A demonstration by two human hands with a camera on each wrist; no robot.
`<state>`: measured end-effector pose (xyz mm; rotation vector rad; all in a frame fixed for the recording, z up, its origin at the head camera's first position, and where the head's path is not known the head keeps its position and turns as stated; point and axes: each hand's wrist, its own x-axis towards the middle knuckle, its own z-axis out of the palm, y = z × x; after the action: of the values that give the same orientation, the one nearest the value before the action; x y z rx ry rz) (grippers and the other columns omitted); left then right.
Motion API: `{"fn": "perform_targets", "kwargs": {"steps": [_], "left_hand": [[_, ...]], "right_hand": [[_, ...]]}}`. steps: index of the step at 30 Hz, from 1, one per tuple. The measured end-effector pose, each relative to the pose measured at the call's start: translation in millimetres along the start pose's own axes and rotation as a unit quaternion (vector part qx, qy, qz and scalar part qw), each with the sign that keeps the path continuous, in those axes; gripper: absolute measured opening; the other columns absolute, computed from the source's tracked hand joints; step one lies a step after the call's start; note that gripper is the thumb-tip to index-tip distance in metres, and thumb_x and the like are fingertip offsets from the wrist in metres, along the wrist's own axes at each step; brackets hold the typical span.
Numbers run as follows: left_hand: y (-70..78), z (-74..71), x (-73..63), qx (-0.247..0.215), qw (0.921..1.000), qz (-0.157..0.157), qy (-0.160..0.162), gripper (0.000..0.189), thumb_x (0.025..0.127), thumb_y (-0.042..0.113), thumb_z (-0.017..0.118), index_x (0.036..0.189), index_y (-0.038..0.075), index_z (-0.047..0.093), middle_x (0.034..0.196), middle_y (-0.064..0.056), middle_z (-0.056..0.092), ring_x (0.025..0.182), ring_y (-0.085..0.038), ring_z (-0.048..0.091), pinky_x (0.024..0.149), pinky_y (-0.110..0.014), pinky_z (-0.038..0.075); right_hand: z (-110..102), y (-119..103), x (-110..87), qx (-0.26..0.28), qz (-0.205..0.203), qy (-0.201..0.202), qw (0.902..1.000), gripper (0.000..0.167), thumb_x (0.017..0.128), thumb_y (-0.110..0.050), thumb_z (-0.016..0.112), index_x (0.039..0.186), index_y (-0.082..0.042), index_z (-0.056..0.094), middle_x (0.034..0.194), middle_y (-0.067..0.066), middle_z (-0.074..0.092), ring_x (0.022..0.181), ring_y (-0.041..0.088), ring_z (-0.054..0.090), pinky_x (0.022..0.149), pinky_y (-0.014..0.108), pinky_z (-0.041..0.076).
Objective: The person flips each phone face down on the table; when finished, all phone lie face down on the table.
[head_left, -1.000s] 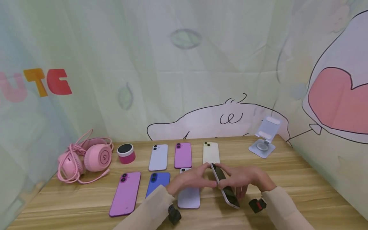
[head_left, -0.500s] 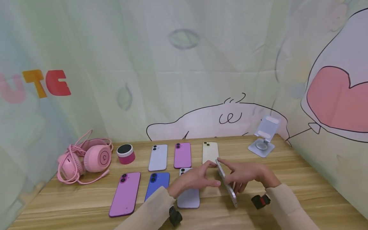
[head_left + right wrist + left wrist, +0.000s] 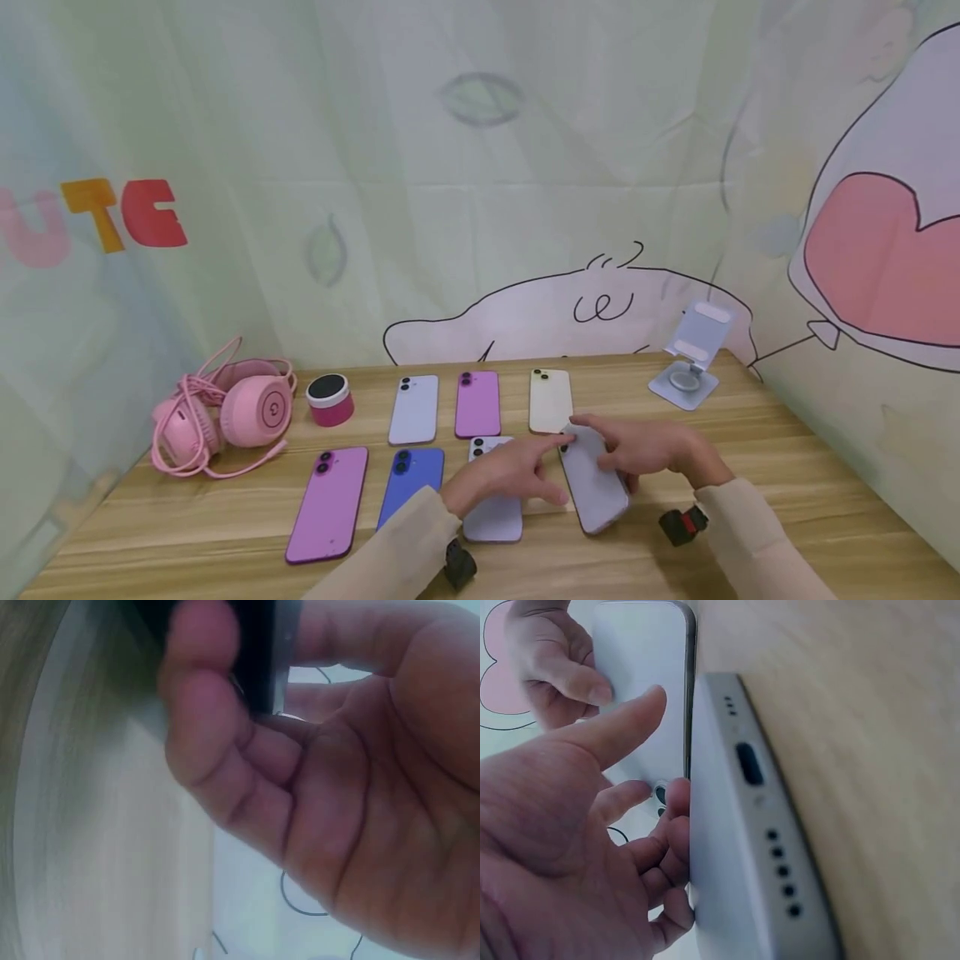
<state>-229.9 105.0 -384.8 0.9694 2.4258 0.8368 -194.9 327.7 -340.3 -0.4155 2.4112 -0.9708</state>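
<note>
My right hand (image 3: 648, 450) grips a pale smartphone (image 3: 592, 496), back side up and tilted, thumb on its back and the other fingers underneath. Its dark screen side (image 3: 259, 652) shows above the curled fingers in the right wrist view. My left hand (image 3: 510, 468) reaches to the phone's far left corner, with the index fingertip at the camera lenses and the thumb held away. Under that hand a pale lavender phone (image 3: 492, 521) lies face down on the table; its port end (image 3: 754, 795) fills the middle of the left wrist view.
Face down lie a blue phone (image 3: 408, 487), a large pink phone (image 3: 327, 504), and behind them a white (image 3: 414, 412), a pink (image 3: 477, 408) and a cream phone (image 3: 550, 404). Pink headphones (image 3: 255, 412), a small round speaker (image 3: 330, 408) and a phone stand (image 3: 690, 358) stand farther back.
The held phone has turned from showing its screen, through edge-on, to back side up. My left thumb has come away from it, while the index finger now touches its camera corner.
</note>
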Motion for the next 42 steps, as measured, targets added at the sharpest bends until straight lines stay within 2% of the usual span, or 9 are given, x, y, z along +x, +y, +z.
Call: {"fn": "perform_targets", "kwargs": {"steps": [5, 11, 14, 17, 27, 42], "left_hand": [[-0.4, -0.1, -1.1, 0.015, 0.9998, 0.001, -0.011, 0.082, 0.083, 0.028, 0.084, 0.153, 0.022, 0.042, 0.073, 0.006, 0.062, 0.063, -0.006, 0.052, 0.059, -0.023, 0.039], [0.7, 0.7, -2.3, 0.048, 0.9986, -0.007, -0.018, 0.077, 0.083, 0.028, 0.083, 0.151, 0.025, 0.046, 0.075, 0.008, 0.060, 0.063, -0.006, 0.052, 0.058, -0.023, 0.040], [0.6, 1.1, -2.2, 0.060, 0.9980, -0.010, -0.016, 0.073, 0.084, 0.028, 0.082, 0.149, 0.025, 0.049, 0.077, 0.009, 0.060, 0.064, -0.006, 0.052, 0.059, -0.023, 0.040], [-0.2, 0.8, -1.2, 0.070, 0.9974, -0.010, -0.013, 0.072, 0.085, 0.029, 0.082, 0.149, 0.025, 0.049, 0.077, 0.009, 0.059, 0.065, -0.005, 0.053, 0.060, -0.023, 0.041], [2.4, 0.8, -2.0, 0.072, 0.9972, -0.012, -0.017, 0.066, 0.085, 0.029, 0.081, 0.145, 0.023, 0.054, 0.076, 0.009, 0.059, 0.064, -0.005, 0.051, 0.060, -0.021, 0.040], [1.2, 1.8, -1.0, 0.078, 0.9967, -0.011, -0.016, 0.067, 0.084, 0.030, 0.081, 0.145, 0.025, 0.054, 0.075, 0.009, 0.059, 0.063, -0.005, 0.052, 0.059, -0.022, 0.040]], "right_hand": [[1.5, 5.8, 1.9, -0.016, 0.003, -0.024, 0.9996, 0.065, 0.096, -0.003, 0.056, 0.155, -0.010, 0.029, 0.090, 0.013, 0.057, 0.056, 0.018, 0.053, 0.053, 0.030, 0.044], [4.6, 11.3, 5.4, -0.002, 0.040, -0.065, 0.9971, 0.069, 0.098, -0.005, 0.057, 0.157, -0.018, 0.024, 0.082, 0.012, 0.056, 0.053, 0.018, 0.051, 0.050, 0.026, 0.042], [6.1, 11.5, 7.6, -0.006, 0.060, -0.078, 0.9951, 0.070, 0.099, -0.007, 0.059, 0.157, -0.022, 0.023, 0.070, 0.009, 0.054, 0.052, 0.017, 0.050, 0.049, 0.024, 0.041], [5.6, 10.2, 8.9, -0.015, 0.058, -0.086, 0.9945, 0.071, 0.099, -0.007, 0.058, 0.157, -0.022, 0.022, 0.060, 0.006, 0.050, 0.049, 0.015, 0.046, 0.049, 0.023, 0.037], [6.9, 8.9, 10.3, -0.047, 0.060, -0.078, 0.9940, 0.070, 0.097, -0.005, 0.062, 0.154, -0.025, 0.029, 0.059, 0.006, 0.053, 0.050, 0.014, 0.048, 0.048, 0.023, 0.035], [6.3, 12.9, 10.8, -0.050, 0.048, -0.095, 0.9930, 0.075, 0.095, -0.004, 0.062, 0.156, -0.023, 0.024, 0.057, 0.001, 0.048, 0.047, 0.012, 0.041, 0.046, 0.020, 0.029]]}}
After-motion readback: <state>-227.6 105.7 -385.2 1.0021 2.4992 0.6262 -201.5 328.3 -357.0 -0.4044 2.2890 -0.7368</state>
